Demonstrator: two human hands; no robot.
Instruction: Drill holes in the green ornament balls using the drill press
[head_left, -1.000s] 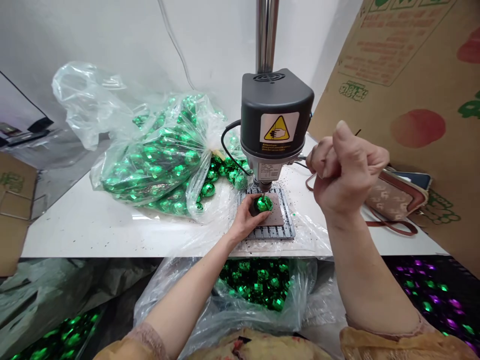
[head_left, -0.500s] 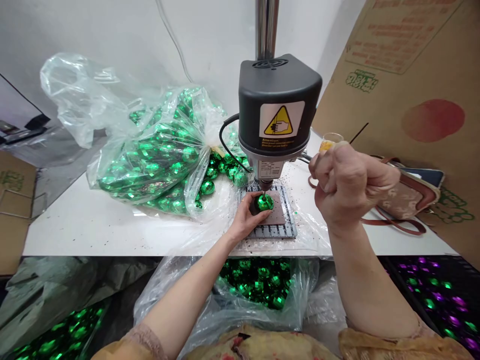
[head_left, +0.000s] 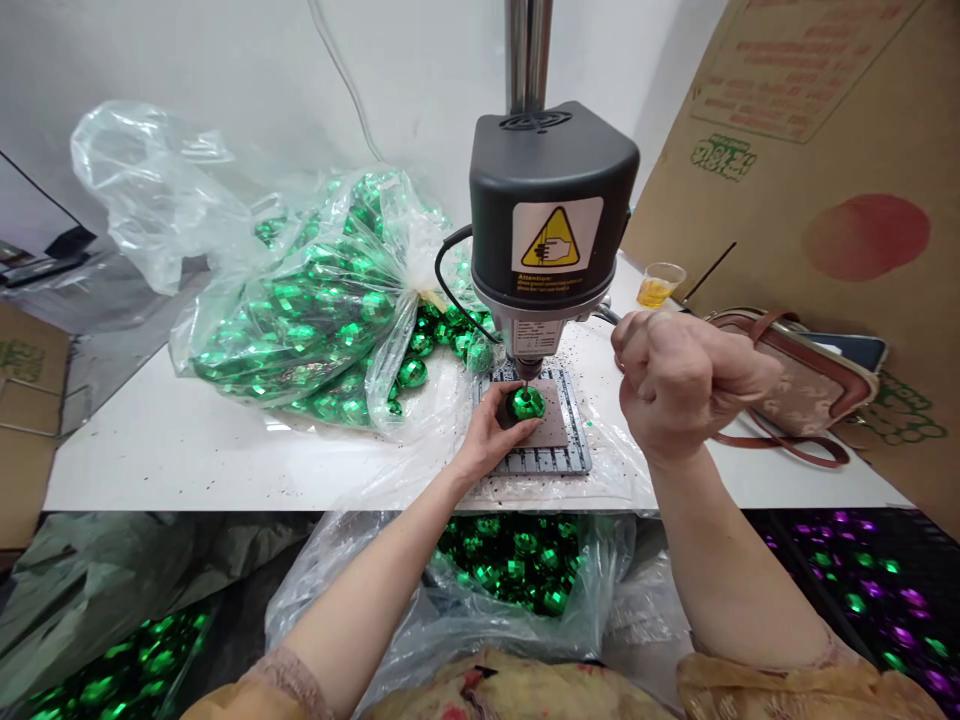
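Note:
A shiny green faceted ball (head_left: 529, 403) sits under the bit of a black-headed drill press (head_left: 555, 190). My left hand (head_left: 491, 435) pinches the ball from its left and front, thumb and fingers closed round it. The bit meets the ball's top. Under the ball lies a brown board (head_left: 556, 425) on the slotted metal base (head_left: 577, 440). My right hand (head_left: 679, 385) is a raised fist at the right of the drill head. It closes on the press's feed lever (head_left: 606, 312); the gripped end is hidden inside the fist.
A clear plastic bag (head_left: 300, 320) of green balls lies left on the white table (head_left: 225, 465). Below the table edge is an open bag of green balls (head_left: 517, 560). At right are a cup (head_left: 658, 287), a handbag (head_left: 810, 380) and a large carton (head_left: 795, 220). Dark shavings litter the tabletop.
My right fist has come down and slightly left, uncovering more of the cup. My left hand and the ball stay in place under the bit.

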